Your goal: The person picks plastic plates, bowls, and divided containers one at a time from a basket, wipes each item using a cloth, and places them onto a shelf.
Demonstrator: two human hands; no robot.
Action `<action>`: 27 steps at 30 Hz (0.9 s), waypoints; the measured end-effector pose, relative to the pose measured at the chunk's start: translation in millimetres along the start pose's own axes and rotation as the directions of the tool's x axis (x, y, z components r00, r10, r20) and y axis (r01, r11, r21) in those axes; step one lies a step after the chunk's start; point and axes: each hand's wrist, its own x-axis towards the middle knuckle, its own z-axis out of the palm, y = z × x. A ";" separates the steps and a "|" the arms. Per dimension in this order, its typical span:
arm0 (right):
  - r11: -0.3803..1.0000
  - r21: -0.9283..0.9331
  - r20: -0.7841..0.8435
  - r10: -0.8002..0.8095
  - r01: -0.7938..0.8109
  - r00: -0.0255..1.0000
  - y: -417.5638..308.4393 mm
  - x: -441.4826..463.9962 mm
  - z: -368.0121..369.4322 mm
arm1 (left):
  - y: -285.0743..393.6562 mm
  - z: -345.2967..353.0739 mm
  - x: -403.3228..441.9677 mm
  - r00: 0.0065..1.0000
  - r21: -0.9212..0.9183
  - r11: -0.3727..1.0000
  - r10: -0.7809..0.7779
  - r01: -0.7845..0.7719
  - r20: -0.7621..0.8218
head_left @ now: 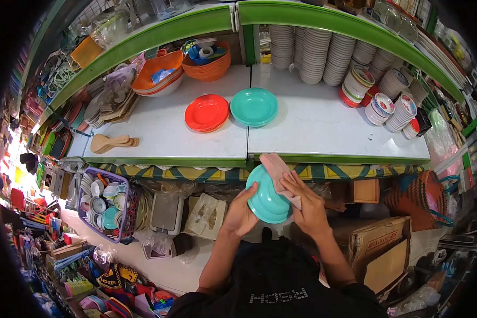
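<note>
My left hand point(242, 209) grips the left edge of a turquoise plate point(266, 199) in front of the shelf's front edge. With my right hand point(308, 205) I hold a pink cloth point(276, 170) pressed against the plate's right side; the fingers are bent over the cloth. On the shelf beyond, a stack of turquoise plates point(254, 107) stands beside a stack of red plates point(206, 113).
The white shelf point(302, 140) carries orange bowls point(206, 66), stacked white bowls point(314, 58), printed bowls point(379, 108) and wooden paddles point(111, 143). Below left stands a purple basket point(126, 225) of dishes; cardboard boxes point(379, 244) are at lower right.
</note>
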 end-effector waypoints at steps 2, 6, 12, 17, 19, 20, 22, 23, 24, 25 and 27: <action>0.999 -0.034 -0.013 -0.022 0.021 1.000 -9.3 1.9 5.6 | -1.2 3.5 0.3 0.999 0.031 0.999 0.033 -0.032 -0.036; 0.997 -0.048 0.111 -0.060 0.066 0.992 -17.9 3.2 -0.4 | 13.2 -6.2 -2.3 0.998 0.116 0.993 0.044 -0.038 -0.043; 0.965 0.262 0.224 -0.047 -0.014 0.973 -2.9 10.7 -25.0 | 31.9 -21.4 -14.8 0.982 0.354 0.927 0.164 -0.121 -0.092; 0.865 0.407 0.079 0.287 -0.293 0.955 31.5 24.5 -22.6 | 44.7 -30.6 -36.0 0.929 0.610 0.754 0.362 -0.245 -0.074; 0.824 0.473 -0.005 0.358 -0.313 0.934 41.2 36.4 -18.7 | 45.5 -31.4 -39.2 0.899 0.700 0.659 0.435 -0.276 -0.055; 0.802 0.505 -0.044 0.392 -0.318 0.919 45.6 45.7 -18.0 | 46.1 -33.5 -40.0 0.897 0.738 0.615 0.441 -0.276 -0.033; 0.699 0.640 -0.053 0.456 -0.320 0.889 57.2 62.7 -17.7 | 48.3 -38.7 -41.8 0.895 0.811 0.520 0.445 -0.270 0.012; 0.675 0.665 -0.047 0.463 -0.318 0.885 67.0 72.4 -22.0 | 47.7 -36.1 -41.0 0.891 0.834 0.485 0.454 -0.262 0.016; 0.651 0.690 -0.039 0.471 -0.317 0.881 78.0 81.4 -26.1 | 46.7 -30.7 -39.5 0.887 0.856 0.451 0.461 -0.253 0.019; 0.650 0.685 -0.045 0.490 -0.331 0.870 90.9 90.9 -28.8 | 45.9 -25.8 -37.4 0.883 0.877 0.416 0.468 -0.243 0.023; 0.648 0.675 -0.060 0.526 -0.354 0.848 123.4 108.9 -32.1 | 44.4 -17.9 -30.2 0.863 0.919 0.269 0.490 -0.287 0.126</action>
